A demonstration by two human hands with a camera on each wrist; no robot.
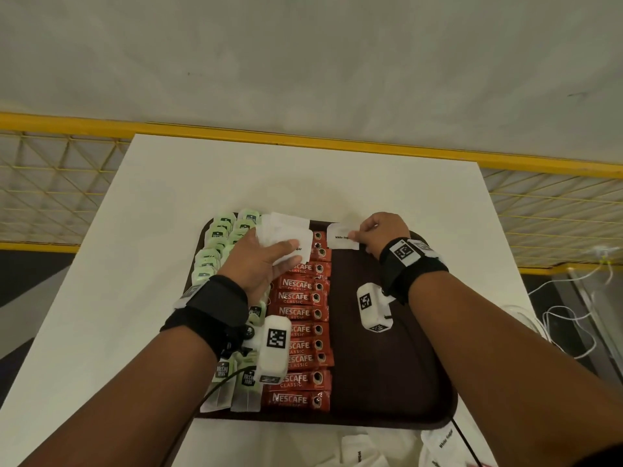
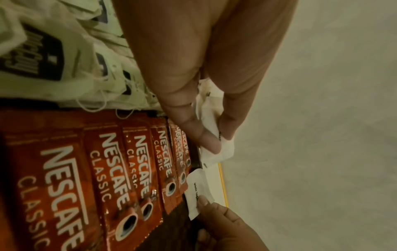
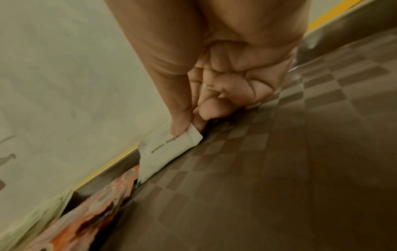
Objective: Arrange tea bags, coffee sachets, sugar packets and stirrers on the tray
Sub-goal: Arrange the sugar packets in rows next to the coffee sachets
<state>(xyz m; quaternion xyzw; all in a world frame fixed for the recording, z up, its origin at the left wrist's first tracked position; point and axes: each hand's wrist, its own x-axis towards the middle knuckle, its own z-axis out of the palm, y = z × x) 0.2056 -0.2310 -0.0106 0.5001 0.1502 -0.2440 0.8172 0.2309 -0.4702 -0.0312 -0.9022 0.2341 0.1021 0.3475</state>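
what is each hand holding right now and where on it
The left hand holds a stack of white sugar packets by its near end, thumb on top. The right hand pinches one sugar packet at its right edge.

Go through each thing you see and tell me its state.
Left hand: holds a sugar stack.
Right hand: pinches one sugar packet at the tray's far edge.
Coffee sachets: flat, in a column.
Tea bags: overlapping, far left.
Tray: right part bare.
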